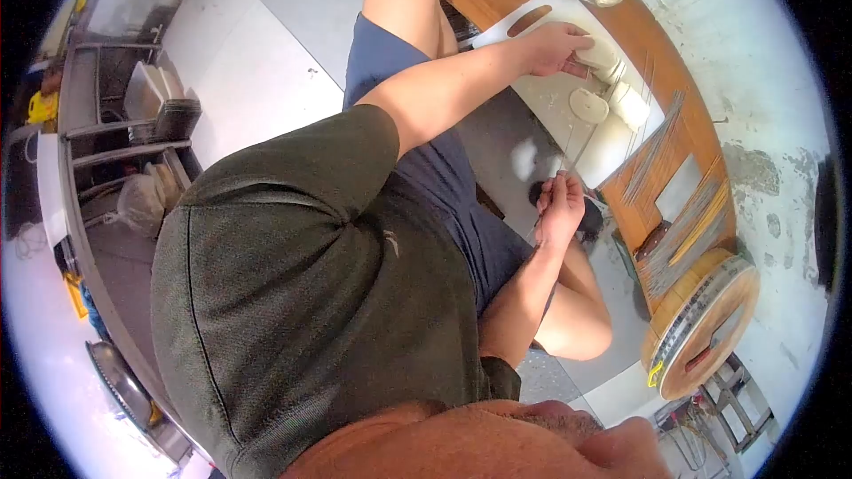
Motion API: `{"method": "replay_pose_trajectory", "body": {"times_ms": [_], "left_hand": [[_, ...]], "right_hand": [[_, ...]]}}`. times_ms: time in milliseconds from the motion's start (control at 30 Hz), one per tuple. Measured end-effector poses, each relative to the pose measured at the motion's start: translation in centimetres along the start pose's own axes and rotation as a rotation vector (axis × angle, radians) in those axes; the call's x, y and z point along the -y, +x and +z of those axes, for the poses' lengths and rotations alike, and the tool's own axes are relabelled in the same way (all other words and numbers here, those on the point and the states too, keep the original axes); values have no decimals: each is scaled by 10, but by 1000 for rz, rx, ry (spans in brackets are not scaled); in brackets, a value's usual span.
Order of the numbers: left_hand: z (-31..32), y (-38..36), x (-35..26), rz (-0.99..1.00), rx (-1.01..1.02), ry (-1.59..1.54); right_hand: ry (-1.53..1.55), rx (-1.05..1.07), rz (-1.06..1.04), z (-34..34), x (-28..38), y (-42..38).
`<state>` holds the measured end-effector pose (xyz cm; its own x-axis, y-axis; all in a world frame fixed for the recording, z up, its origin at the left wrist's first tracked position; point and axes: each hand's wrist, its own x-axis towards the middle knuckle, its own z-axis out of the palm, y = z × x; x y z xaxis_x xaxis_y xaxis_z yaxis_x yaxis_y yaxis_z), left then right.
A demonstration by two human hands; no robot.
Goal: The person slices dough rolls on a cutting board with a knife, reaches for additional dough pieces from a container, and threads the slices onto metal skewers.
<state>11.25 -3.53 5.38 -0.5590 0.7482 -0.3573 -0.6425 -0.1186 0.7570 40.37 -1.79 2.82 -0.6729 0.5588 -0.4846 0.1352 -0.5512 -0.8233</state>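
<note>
A seated person's two bare hands are working above a white board (552, 105) lying on a wooden table (652, 27). The left hand (557, 49) is bending its fingers and thumb around a pale slab (600, 53) at the board's far edge. The right hand (561, 206), near the board's near edge, is pinching a thin skewer (581, 150). At its other end a pale oval disc (588, 107) is sitting over the board's middle; whether it is pierced is unclear. Other pale pieces (628, 108) are lying along the far edge. The disc is looking light, soft and perhaps moist, likely to tear, so its rim is suiting a gentle hold; the slim, stiff-looking skewer is suiting a bare-end pinch.
</note>
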Motion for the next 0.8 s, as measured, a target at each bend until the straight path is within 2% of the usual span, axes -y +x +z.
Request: {"method": "replay_pose_trajectory", "body": {"times_ms": [800], "left_hand": [[-2, 10, 6, 14, 83, 136]], "right_hand": [[-34, 11, 0, 0, -5, 6]]}}
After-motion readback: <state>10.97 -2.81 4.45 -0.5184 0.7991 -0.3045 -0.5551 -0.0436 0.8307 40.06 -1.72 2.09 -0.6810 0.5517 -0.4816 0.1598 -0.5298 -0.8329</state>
